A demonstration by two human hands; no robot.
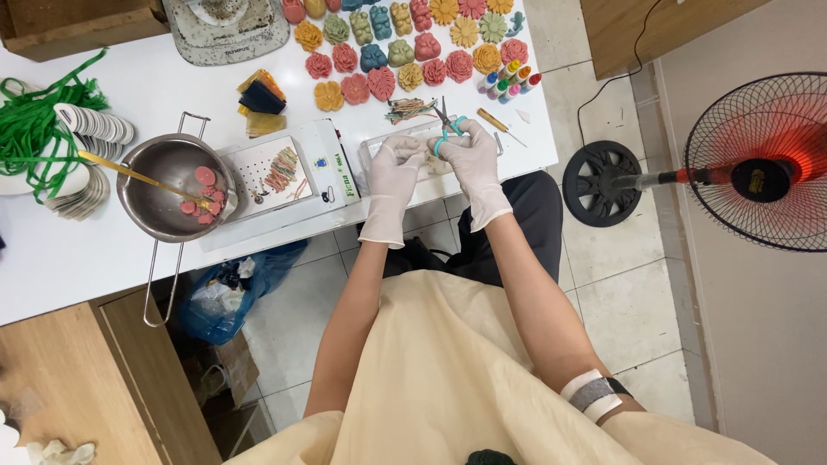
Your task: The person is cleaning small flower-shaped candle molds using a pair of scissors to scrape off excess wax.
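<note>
Both hands wear white gloves and meet over the front edge of the white table [103, 250]. My right hand [472, 157] grips small scissors with teal handles [446, 129], blades pointing away from me. My left hand [394, 169] pinches something small and thin right beside the scissors; what it is I cannot tell. A bundle of thin coloured strands [410, 108] lies just beyond the hands. Under the hands sits a clear flat tray [379, 142].
Several coloured flower- and bear-shaped moulded pieces [405, 43] lie in rows at the back. Small dye bottles [508, 79] stand at right. A steel bowl [177, 185] with pink pieces and a stick sits left, by a white scale [289, 168]. A standing fan [762, 159] is on the floor at right.
</note>
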